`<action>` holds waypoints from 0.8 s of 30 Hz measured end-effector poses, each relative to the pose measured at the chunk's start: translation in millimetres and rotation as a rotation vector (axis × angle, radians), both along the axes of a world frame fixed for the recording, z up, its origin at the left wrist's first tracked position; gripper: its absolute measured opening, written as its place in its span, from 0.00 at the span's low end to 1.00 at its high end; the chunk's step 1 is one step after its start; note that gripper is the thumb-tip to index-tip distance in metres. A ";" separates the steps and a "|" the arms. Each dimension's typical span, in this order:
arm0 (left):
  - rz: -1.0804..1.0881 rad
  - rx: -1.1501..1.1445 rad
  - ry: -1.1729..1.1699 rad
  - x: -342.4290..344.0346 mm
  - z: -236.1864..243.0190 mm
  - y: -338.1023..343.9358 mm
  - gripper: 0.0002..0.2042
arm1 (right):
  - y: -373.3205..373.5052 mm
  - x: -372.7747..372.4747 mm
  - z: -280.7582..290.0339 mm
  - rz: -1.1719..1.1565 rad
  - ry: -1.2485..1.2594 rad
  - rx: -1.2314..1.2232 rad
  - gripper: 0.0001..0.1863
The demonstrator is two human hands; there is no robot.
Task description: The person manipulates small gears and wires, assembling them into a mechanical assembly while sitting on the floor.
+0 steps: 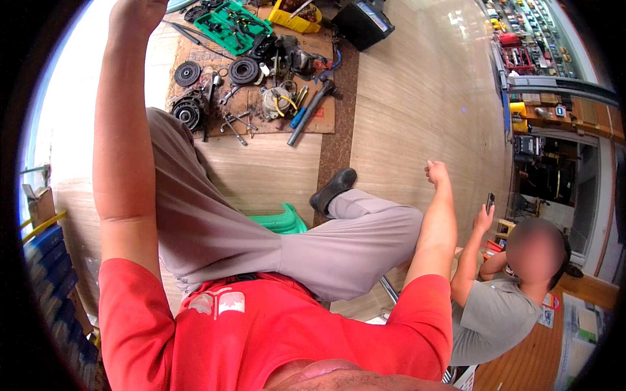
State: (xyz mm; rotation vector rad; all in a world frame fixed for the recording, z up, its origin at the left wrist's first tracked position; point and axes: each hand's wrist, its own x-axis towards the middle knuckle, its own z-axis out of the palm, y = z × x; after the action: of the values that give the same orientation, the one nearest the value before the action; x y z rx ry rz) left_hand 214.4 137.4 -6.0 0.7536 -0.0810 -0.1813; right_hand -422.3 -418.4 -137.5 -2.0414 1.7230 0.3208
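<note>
My left hand (137,12) reaches to the top edge, near the rim of a pale round container (173,5); its fingers are cut off. My right hand (435,171) hangs over the floor with fingers curled, apparently empty. Cardboard (300,127) carries a green tool case (223,27), black pulleys (243,71), a metal housing (276,103) with yellow-handled pliers (284,99), several wrenches (231,92) and a hammer (308,112). A yellow tray (287,19) holds dark parts at the back.
A black battery (362,24) stands top centre. A green plastic stool (282,223) is below my legs. A seated person (495,313) at right holds a dark phone (490,202), beside a wooden desk (548,345). Blue stacked items (53,267) line the left; shelves (521,45) line the upper right.
</note>
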 end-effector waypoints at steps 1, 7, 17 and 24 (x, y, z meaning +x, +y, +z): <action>0.006 0.005 0.000 -0.9 1.2 1.4 0.16 | 3.1 4.2 -2.1 -0.005 -0.018 0.012 0.16; 0.017 -0.007 0.015 -4.7 4.2 -2.1 0.14 | -2.7 -2.1 -6.7 -0.029 -0.021 0.035 0.14; -0.253 0.095 -0.120 -34.3 -13.4 -47.9 0.09 | -4.7 10.7 19.4 0.164 0.417 -0.084 0.37; -0.676 0.550 -0.381 -171.5 -4.2 -107.0 0.13 | 97.8 178.7 100.4 0.428 -0.066 -0.765 0.36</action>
State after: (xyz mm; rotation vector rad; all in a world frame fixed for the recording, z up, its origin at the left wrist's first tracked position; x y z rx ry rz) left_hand 42.9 30.5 -10.2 1.2863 -0.6730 -0.7220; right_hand -243.6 -320.6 -37.1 -2.9227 1.4786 -0.3410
